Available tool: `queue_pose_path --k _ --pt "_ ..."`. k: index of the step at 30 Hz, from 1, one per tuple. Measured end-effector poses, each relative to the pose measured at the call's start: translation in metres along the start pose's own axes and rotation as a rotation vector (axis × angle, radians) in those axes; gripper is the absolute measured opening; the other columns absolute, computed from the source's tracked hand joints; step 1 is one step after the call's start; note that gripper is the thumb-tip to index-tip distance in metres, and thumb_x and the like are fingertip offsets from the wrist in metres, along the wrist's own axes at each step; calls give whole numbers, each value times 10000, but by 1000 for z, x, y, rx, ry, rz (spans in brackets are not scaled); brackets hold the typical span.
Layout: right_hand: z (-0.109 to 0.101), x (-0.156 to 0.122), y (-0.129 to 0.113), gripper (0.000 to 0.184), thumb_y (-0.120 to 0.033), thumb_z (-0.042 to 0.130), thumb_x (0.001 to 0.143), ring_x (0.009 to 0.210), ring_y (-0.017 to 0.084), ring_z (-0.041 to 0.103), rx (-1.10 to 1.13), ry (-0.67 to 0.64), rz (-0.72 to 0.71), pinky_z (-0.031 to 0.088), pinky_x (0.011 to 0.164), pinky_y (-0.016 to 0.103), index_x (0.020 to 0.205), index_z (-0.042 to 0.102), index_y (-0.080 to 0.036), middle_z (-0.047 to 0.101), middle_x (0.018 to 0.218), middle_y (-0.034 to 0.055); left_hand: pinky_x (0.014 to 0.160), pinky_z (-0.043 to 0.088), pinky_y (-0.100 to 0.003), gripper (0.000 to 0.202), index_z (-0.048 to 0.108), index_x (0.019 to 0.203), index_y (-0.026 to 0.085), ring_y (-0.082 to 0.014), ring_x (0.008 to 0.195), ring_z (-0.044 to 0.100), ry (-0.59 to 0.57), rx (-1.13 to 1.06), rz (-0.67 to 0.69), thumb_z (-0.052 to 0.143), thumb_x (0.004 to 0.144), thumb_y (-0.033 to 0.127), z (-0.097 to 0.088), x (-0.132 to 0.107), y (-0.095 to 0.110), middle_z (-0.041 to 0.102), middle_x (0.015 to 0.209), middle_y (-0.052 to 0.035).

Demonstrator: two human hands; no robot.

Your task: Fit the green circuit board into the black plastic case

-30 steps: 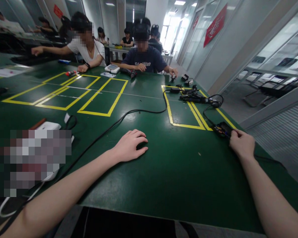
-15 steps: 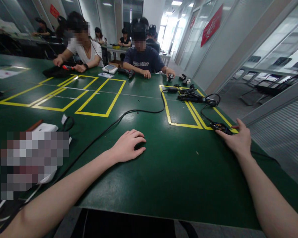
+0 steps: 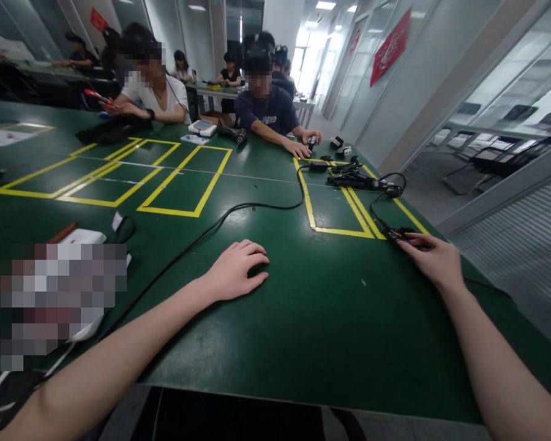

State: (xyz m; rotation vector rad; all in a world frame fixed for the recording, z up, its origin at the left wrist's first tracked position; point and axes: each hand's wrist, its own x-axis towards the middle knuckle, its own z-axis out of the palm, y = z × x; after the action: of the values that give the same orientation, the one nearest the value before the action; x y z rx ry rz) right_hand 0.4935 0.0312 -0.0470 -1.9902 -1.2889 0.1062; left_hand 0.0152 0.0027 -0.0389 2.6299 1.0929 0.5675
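On the green table, my left hand rests with fingers bent and thumb apart, holding nothing. At the table's right side, my right hand has its thumb and fingers around a small black object with tan marks. A black cord runs from that object toward the other cords, and its exact kind is hard to make out. Beyond it lies a tangle of black cords and dark parts across yellow tape lines. A long black cable curves across the table past my left hand.
Yellow tape rectangles mark the table. A blurred-out white item lies at left. Across from me, a person in a dark shirt handles a small black-and-white part. A power drill and a black bag lie nearby.
My right hand's fingers have closed from spread apart to around the small black object. The person opposite has brought a second hand to the small part. My left hand stays still.
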Motion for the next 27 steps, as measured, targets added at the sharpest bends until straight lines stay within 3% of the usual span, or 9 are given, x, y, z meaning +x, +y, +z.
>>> queue_pose_path --k 6,18,27 --pt "-3 -4 -5 533 -526 771 531 605 186 542 109 -13 32 424 563 323 902 796 -145 722 748 79 1018 513 -467 200 739 1113 202 -268 1168 641 1 7 -1 671 959 310 0 0 0 711 1235 -87" --pt "-1 -7 -20 546 -458 723 493 671 185 543 180 -84 -17 446 706 354 963 695 -181 636 689 4 1018 514 -458 195 732 1120 221 -265 1165 638 -5 45 24 637 976 310 -1 0 1 712 1234 -86" --pt "-6 -8 -23 408 -402 762 497 728 212 581 180 -131 -7 472 747 380 846 660 -219 646 715 6 1021 512 -468 191 726 1118 208 -270 1173 637 -6 36 21 645 973 300 -2 0 1 708 1243 -91"
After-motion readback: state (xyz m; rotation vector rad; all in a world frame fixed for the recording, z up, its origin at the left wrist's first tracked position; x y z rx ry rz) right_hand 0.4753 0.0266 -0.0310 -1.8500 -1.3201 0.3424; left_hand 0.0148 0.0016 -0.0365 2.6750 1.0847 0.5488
